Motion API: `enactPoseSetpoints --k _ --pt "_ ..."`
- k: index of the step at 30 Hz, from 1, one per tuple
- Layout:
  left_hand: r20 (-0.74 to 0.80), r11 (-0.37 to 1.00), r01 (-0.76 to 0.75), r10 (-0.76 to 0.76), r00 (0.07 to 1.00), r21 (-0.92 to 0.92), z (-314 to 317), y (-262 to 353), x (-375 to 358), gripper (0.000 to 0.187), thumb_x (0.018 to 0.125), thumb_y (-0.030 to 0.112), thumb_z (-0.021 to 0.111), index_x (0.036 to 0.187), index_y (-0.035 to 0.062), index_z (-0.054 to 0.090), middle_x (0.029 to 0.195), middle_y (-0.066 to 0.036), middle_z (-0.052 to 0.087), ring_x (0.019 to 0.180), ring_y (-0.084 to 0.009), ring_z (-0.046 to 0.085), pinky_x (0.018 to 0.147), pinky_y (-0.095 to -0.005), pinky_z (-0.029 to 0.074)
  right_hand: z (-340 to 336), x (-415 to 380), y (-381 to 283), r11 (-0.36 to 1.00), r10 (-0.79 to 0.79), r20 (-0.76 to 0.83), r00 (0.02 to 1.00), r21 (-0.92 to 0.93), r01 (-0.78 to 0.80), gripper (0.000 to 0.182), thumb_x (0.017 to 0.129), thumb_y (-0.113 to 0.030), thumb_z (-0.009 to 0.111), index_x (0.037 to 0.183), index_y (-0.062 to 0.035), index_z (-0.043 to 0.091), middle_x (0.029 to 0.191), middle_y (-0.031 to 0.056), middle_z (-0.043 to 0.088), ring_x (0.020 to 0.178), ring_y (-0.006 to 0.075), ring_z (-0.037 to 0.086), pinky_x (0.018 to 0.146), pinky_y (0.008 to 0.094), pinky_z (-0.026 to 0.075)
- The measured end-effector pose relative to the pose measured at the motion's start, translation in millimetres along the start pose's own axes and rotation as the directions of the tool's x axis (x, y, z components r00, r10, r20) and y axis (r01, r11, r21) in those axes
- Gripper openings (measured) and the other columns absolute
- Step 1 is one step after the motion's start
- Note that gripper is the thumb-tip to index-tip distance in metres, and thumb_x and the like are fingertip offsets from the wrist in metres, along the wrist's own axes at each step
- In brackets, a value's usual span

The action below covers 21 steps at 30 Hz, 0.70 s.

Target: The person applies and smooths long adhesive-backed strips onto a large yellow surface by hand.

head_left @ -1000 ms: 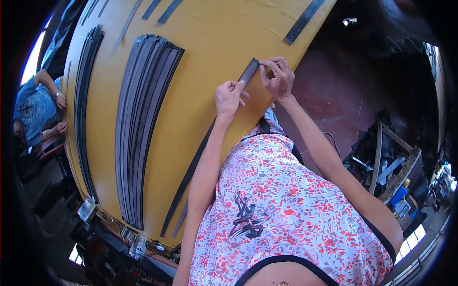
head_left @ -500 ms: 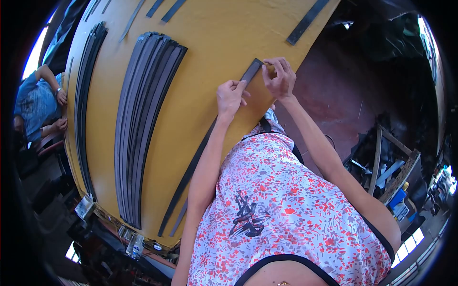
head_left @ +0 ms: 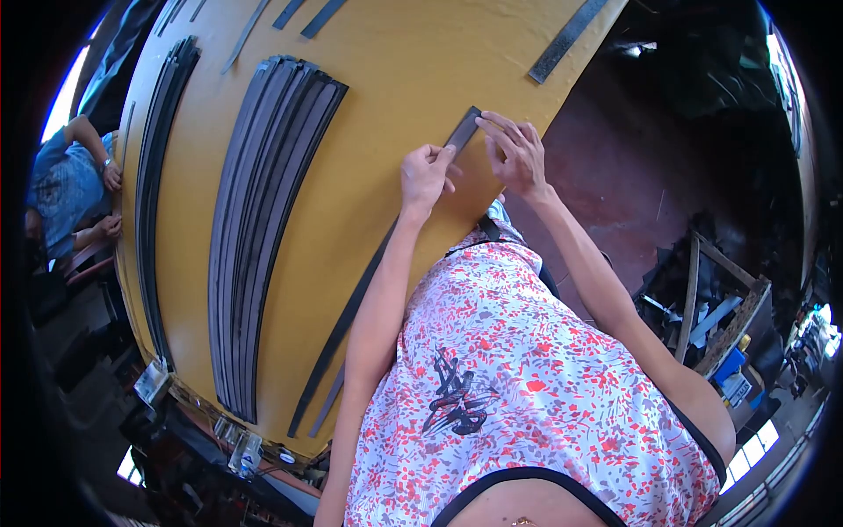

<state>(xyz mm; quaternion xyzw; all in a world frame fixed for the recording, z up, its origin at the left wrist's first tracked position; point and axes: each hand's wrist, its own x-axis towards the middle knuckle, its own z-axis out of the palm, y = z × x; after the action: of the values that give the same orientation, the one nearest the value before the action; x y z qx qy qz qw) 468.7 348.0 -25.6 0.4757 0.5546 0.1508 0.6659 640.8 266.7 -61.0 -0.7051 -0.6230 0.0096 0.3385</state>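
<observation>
A long dark flat strip (head_left: 464, 129), which looks like leather or rubber, runs along the near side of the yellow table. Its lower length passes behind my left forearm. Near the far end, my left hand (head_left: 425, 182) pinches it between thumb and fingers. My right hand (head_left: 518, 160) is at that end's corner, fingers stretched toward it and thumb apart; the fingertips seem to touch the edge. To the left lies a thick bundle of dark grey strips (head_left: 268, 220), side by side and overlapping.
Another bundle of black strips (head_left: 158, 193) lies farther left on the yellow table (head_left: 395, 53). A single strip (head_left: 566, 42) rests at the upper right edge. Across the table sits a person in a blue shirt (head_left: 70, 189). A wooden frame (head_left: 724, 303) stands at right.
My right hand has turned, its fingers stretching further over the strip's end corner and the thumb dropping away. My left hand keeps its pinch, almost unmoved.
</observation>
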Motion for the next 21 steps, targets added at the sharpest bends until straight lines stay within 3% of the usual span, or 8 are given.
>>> enactPoseSetpoints --k 10,14,18,21 --pt "-0.006 1.000 -0.018 0.018 1.000 0.010 0 -1 2 0.027 0.096 0.021 0.065 0.087 -0.0048 0.065 0.068 -0.012 0.070 0.042 -0.0119 0.058 0.041 -0.0250 0.044 1 -4 9 0.995 -0.089 0.064 0.994 -0.029 0.091 0.051 0.081 -0.008 0.068 0.128 -0.0256 0.067 0.136 -0.0023 0.058 0.096 0.0213 0.056 0.088 0.0354 0.046" --pt "-0.011 0.999 -0.029 0.029 1.000 0.019 1 -4 4 0.028 0.096 0.022 0.065 0.086 -0.0041 0.065 0.068 -0.011 0.070 0.043 -0.0124 0.058 0.041 -0.0255 0.045 3 -5 9 0.994 -0.093 0.069 0.993 -0.043 0.096 0.055 0.080 -0.006 0.067 0.131 -0.0239 0.066 0.138 0.0006 0.056 0.098 0.0230 0.056 0.089 0.0357 0.045" --pt "-0.023 1.000 -0.030 0.030 0.999 -0.007 3 -6 1 0.028 0.097 0.022 0.065 0.088 -0.0040 0.064 0.066 -0.011 0.069 0.041 -0.0126 0.059 0.037 -0.0257 0.043 -6 -7 4 0.992 -0.105 0.129 0.986 -0.051 0.112 0.058 0.079 -0.008 0.065 0.135 -0.0179 0.063 0.148 0.0063 0.050 0.108 0.0267 0.055 0.095 0.0390 0.043" --pt "0.012 0.999 -0.029 0.029 1.000 -0.021 1 -8 2 0.026 0.097 0.021 0.065 0.089 -0.0031 0.063 0.067 -0.011 0.069 0.042 -0.0128 0.059 0.037 -0.0258 0.044 -12 -7 -4 0.985 -0.164 0.161 0.973 -0.029 0.171 0.054 0.084 -0.015 0.064 0.138 -0.0188 0.060 0.153 0.0057 0.046 0.124 0.0269 0.051 0.106 0.0421 0.038"
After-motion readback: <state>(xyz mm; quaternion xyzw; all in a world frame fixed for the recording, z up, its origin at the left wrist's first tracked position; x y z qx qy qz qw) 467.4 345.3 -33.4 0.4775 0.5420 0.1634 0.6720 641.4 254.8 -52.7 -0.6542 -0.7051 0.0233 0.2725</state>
